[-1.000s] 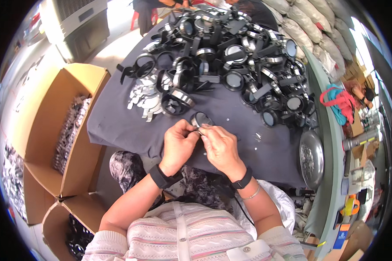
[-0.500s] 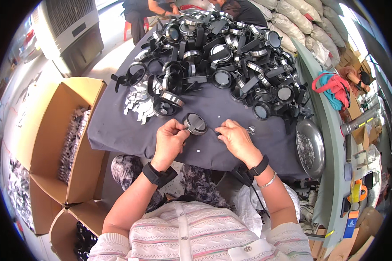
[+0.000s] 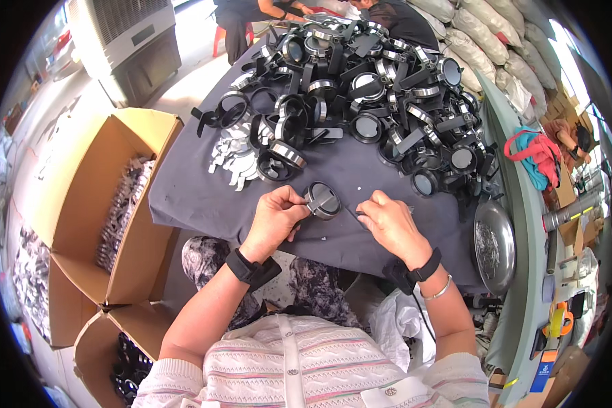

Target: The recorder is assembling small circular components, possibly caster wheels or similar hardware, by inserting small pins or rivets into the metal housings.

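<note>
Head view: left hand (image 3: pixel 275 216) pinching black ring (image 3: pixel 323 200), right hand (image 3: pixel 392 224) dark sliver (image 3: pixel 359 213); carton (image 3: pixel 143 238) holding metal parts (image 3: pixel 121 217), tray (image 3: pixel 498 280) small bits (image 3: pixel 491 236).

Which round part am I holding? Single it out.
The round part in your left hand; the heaped round parts lie apart, farther up the cloth.

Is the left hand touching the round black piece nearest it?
Touching. In the head view, the left hand pinches the round black piece at its left edge.

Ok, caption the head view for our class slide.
Left fingers hold a round dark part before a large heap of similar parts.
</note>
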### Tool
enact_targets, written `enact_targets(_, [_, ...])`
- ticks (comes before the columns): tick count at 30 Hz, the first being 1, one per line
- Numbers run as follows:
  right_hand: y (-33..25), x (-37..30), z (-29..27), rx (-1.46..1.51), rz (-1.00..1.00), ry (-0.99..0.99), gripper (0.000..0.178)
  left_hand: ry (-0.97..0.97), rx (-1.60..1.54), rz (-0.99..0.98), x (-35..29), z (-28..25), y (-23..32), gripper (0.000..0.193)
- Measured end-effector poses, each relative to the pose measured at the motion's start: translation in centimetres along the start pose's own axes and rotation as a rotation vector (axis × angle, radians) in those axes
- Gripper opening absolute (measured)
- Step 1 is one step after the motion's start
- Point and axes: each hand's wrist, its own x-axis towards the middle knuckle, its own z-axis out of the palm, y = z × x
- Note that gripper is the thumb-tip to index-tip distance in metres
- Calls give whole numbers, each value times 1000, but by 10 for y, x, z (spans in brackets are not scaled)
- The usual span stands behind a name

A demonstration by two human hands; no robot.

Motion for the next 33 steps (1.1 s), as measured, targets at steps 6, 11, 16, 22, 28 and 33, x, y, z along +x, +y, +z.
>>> enact_targets(6, [-27, 10, 25, 739, -21, 154, 18, -13, 6, -29, 2, -2, 1, 9])
enact_targets(11, [-23, 30, 42, 485, -204, 292, 20, -50, -21, -42, 3, -3, 0, 8])
enact_targets(16, [-19, 35, 51, 556, -222, 302, 22, -55, 16, -42, 3, -6, -2, 8])
enact_targets(22, [-17, 48, 40, 415, -276, 234, 21, -7, 117, 46, 4, -2, -4, 5])
enact_targets(28, [-14, 65, 35, 355, -333, 215, 25, 57, 571, 450, 1, -5, -3, 20])
enact_targets(33, [-17, 74, 34, 396, -370, 102, 22, 109, 806, 596, -5, -6, -12, 23])
